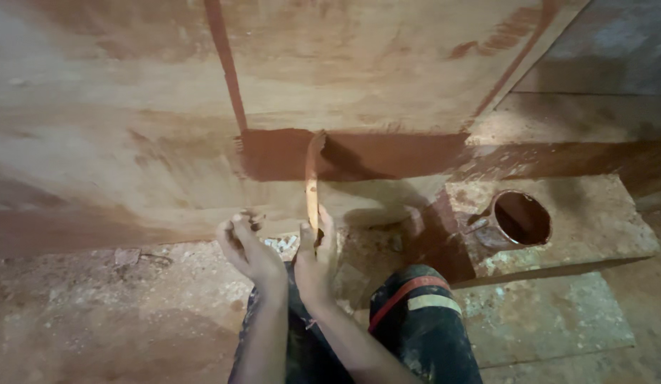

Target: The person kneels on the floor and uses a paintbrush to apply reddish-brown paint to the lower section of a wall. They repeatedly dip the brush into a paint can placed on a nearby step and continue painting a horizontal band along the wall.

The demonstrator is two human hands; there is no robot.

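Note:
My right hand (316,252) grips the wooden handle of a paintbrush (312,186) held upright, its paint-loaded bristles touching a red-brown painted band (387,155) low on the wall. My left hand (246,245) is just left of it, fingers curled, palm turned toward the brush, and it seems to hold nothing. Both hands are smeared with paint. My knees in dark paint-stained trousers (416,327) with a red and pale stripe show below the hands.
A round tin of red-brown paint (519,220) stands on a stone block (600,227) to the right. The pale wall (117,128) carries thin red-brown lines (224,64). A rough, speckled concrete floor (96,320) stretches left, and a flat slab (551,313) lies at the lower right.

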